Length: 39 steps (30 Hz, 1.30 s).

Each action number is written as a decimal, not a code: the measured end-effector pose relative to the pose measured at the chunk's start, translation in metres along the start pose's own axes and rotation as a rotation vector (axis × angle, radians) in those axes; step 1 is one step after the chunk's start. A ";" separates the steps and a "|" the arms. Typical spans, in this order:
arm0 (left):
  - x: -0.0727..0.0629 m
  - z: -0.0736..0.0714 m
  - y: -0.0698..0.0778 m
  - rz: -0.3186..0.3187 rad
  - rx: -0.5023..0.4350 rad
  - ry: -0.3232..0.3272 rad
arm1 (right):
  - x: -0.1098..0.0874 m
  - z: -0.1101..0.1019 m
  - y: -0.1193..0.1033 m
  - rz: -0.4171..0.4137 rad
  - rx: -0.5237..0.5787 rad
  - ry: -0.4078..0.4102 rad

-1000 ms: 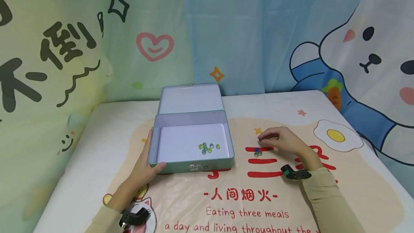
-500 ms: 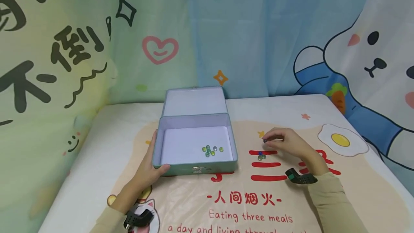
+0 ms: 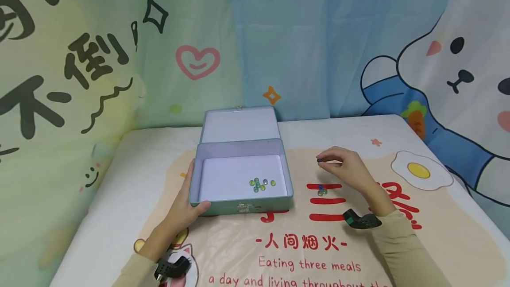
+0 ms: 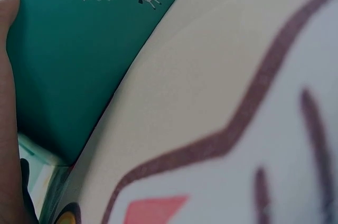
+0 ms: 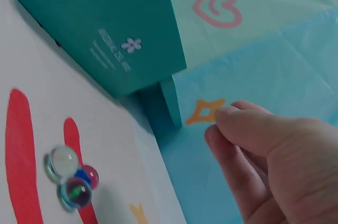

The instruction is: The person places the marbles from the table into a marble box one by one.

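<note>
A green tin box [image 3: 249, 207] with a pale interior stands with its lid [image 3: 240, 125] raised at the back. Several green and clear glass marbles [image 3: 256, 184] lie in its right half. My left hand [image 3: 184, 206] holds the box's near left corner, thumb at the front wall and fingers along the left side. Right of the box, my right hand [image 3: 345, 168] pinches a dark blue marble [image 3: 319, 160] between thumb and fingertips, above the cloth; in the right wrist view the fingers hide it. Below that hand, a small cluster of marbles [image 5: 64, 161] rests on the cloth.
A printed tablecloth [image 3: 303, 260] with red lettering and a fried egg picture covers the table. Behind it hangs a blue and green curtain [image 3: 295, 48] with cartoon drawings. Each wrist wears a black band [image 3: 361, 219].
My right hand has risen from the cloth with the dark blue marble and shifted slightly left. My left hand stays on the box. The head view has shifted a little.
</note>
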<state>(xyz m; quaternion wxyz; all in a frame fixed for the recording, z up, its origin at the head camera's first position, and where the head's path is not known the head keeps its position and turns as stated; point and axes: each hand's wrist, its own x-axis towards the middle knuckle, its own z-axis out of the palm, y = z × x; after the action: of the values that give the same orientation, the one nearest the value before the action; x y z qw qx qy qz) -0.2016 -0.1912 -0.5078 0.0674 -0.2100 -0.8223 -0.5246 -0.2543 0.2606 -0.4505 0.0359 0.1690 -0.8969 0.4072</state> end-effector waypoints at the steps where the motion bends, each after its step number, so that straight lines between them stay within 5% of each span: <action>1: 0.000 0.000 0.000 -0.003 0.000 0.003 | 0.001 0.001 -0.001 0.005 0.007 0.012; 6: 0.000 0.000 0.005 -0.010 0.009 0.007 | 0.002 0.005 -0.007 0.028 0.020 0.039; 13: -0.001 -0.001 0.030 -0.019 -0.009 0.007 | 0.002 0.010 -0.017 0.057 -0.004 0.066; 22: 0.000 0.002 0.001 -0.006 0.012 0.008 | 0.003 0.017 -0.034 0.048 0.024 0.042; 31: 0.001 0.001 0.002 -0.015 0.008 0.018 | 0.020 0.022 -0.060 -0.057 0.076 0.071; 39: 0.000 0.001 0.004 -0.007 0.022 0.013 | 0.036 0.031 -0.082 -0.057 0.139 0.090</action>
<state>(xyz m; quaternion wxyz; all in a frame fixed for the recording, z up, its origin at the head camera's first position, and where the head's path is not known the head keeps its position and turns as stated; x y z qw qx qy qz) -0.2003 -0.1893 -0.5048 0.0731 -0.2031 -0.8282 -0.5171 -0.2588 0.1775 -0.4047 0.0762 0.1780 -0.8587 0.4744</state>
